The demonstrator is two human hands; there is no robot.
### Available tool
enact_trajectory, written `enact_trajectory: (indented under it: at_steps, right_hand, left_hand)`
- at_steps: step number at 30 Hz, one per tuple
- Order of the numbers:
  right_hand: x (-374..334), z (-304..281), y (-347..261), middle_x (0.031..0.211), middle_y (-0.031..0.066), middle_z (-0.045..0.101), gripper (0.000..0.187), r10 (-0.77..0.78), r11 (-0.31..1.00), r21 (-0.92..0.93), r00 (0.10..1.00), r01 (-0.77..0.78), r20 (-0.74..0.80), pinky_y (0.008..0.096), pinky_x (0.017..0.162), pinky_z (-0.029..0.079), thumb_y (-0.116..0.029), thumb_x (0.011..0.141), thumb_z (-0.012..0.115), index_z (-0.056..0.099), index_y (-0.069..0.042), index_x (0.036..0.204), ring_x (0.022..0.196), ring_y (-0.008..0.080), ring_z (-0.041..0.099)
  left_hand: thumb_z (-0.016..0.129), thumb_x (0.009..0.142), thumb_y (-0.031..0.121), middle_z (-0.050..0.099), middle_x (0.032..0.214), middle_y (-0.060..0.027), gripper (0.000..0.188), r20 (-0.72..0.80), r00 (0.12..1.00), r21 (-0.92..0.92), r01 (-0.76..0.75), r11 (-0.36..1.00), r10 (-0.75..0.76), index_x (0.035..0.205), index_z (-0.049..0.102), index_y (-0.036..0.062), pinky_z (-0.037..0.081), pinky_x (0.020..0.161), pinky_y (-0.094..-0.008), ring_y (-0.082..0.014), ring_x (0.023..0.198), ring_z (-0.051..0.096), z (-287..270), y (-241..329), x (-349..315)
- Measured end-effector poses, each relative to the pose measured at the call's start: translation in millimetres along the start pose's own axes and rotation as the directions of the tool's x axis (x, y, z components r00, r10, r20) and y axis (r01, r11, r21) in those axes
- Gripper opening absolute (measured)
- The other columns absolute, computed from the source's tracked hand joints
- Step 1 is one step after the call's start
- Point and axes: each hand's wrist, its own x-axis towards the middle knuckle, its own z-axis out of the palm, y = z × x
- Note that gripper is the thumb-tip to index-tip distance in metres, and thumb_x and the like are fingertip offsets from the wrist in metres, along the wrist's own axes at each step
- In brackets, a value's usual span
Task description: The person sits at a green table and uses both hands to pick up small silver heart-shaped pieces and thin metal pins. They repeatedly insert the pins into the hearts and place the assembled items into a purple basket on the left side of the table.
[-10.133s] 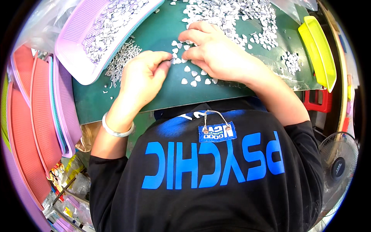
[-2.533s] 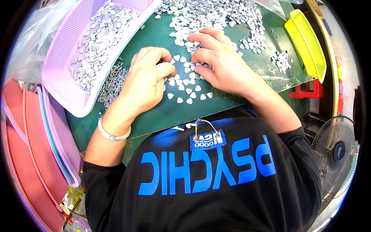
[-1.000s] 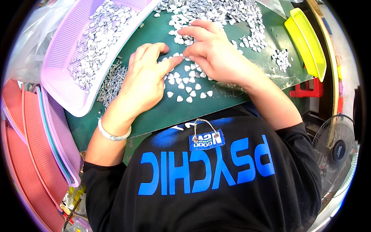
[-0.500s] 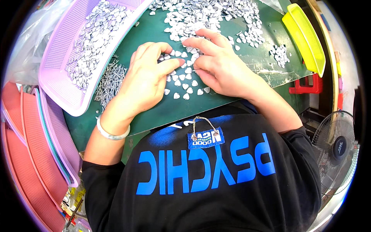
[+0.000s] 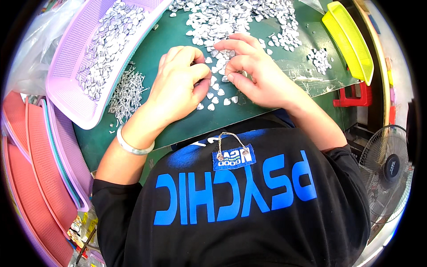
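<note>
My left hand (image 5: 180,84) hovers over the green table with its fingers curled. Thumb and forefinger press together; anything between them is hidden. Opposite it, my right hand (image 5: 255,73) has a raised forefinger, while its thumb and another fingertip meet beside the heart pieces. What they pinch is too small to make out. Small silver heart-shaped pieces (image 5: 221,92) lie scattered between and below both hands. Beyond the fingers spreads a large heap of the same hearts (image 5: 227,22). Left of my left wrist is a pile of silver pins or nails (image 5: 127,95).
A lilac basket (image 5: 62,95) of hearts stands at the left, above stacked red and purple baskets (image 5: 49,173). A small heart pile (image 5: 319,61) lies near a yellow-green basket (image 5: 342,33) at the right. A red stool (image 5: 356,97) and a fan (image 5: 387,169) stand beyond the table edge.
My left hand has curled its fingers and drawn its thumb in against the forefinger. Several hearts between the hands have left their places. My right hand has shifted slightly, its thumb moving up.
</note>
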Motion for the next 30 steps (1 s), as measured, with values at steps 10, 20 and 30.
enact_trajectory:
  at_steps: [10, 20, 30]
  right_hand:
    - [3, -15, 3, 0.13, 0.012, 0.057, 0.012, 0.19, 0.901, 0.374, 0.975, -0.221, 0.118, 0.0416, 0.102, 0.039, -0.013, 0.086, 0.063, 0.066, -0.002, 0.083, 0.127, 0.0321, 0.044]
    - [-15, 0, -8, 0.13, 0.0156, 0.056, 0.01, 0.002, 0.999, -0.054, 1.0, -0.002, -0.006, 0.0525, 0.106, 0.035, -0.006, 0.081, 0.062, 0.066, 0.003, 0.078, 0.129, 0.0428, 0.039]
    - [-21, 9, -14, 0.126, 0.0144, 0.057, 0.005, -0.024, 0.984, -0.178, 0.994, 0.004, -0.111, 0.0517, 0.103, 0.036, -0.005, 0.076, 0.067, 0.067, 0.0, 0.078, 0.128, 0.0398, 0.041]
  left_hand:
    - [0.07, 0.073, 0.007, 0.059, 0.091, -0.0064, 0.013, -0.054, 0.985, -0.299, 0.139, 0.944, -0.163, 0.086, 0.07, 0.0067, 0.046, 0.078, -0.037, -0.0262, 0.091, 0.054, 2, 14, 7]
    - [0.067, 0.073, 0.002, 0.059, 0.095, -0.0061, 0.017, -0.028, 1.0, 0.047, 0.003, 0.999, -0.002, 0.088, 0.072, 0.0079, 0.041, 0.087, -0.039, -0.0264, 0.096, 0.055, -5, 2, -3]
    - [0.062, 0.069, -0.004, 0.059, 0.099, -0.008, 0.023, 0.04, 0.999, 0.063, -0.019, 0.998, 0.017, 0.087, 0.072, 0.0075, 0.041, 0.089, -0.0398, -0.0282, 0.099, 0.054, -9, 5, -9]
